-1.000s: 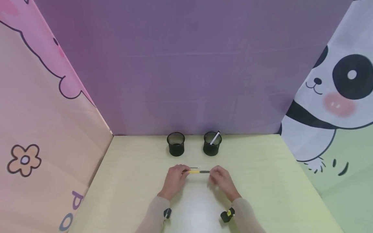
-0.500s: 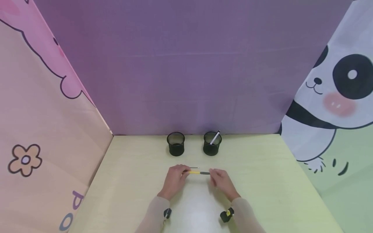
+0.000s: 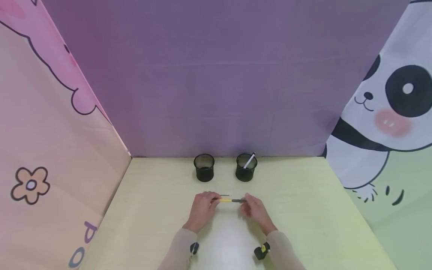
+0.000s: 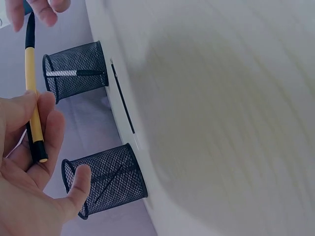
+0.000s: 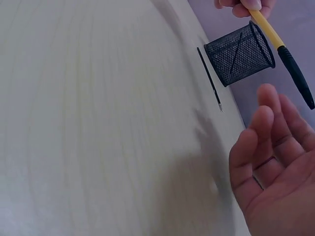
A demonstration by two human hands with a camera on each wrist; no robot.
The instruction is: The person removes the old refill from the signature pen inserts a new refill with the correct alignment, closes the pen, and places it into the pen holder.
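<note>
My left hand [image 3: 201,210] pinches a yellow pen [image 3: 225,200] with a black front section, thumb against its barrel in the left wrist view. The pen lies crosswise over the table, its black end pointing right. My right hand [image 3: 256,210] is at that black end, fingers loosely bent; the right wrist view shows no visible finger wrapped round the pen [image 5: 290,66]. The right thumb is out of sight there. On the table just beyond lies a thin black pen refill [image 4: 122,98] with a metallic tip, partly behind my left hand in the head view.
Two black mesh pen cups stand at the table's back. The right cup [image 3: 244,174] holds a white pen [image 3: 249,160] with a black end; in the left cup [image 3: 204,174] I make out no pen. A purple backdrop [image 3: 216,93] rises behind the table [image 3: 155,210].
My right fingers have shifted slightly at the pen's black end, and a little more of that end shows. My left hand, the pen and the refill stay almost in place.
</note>
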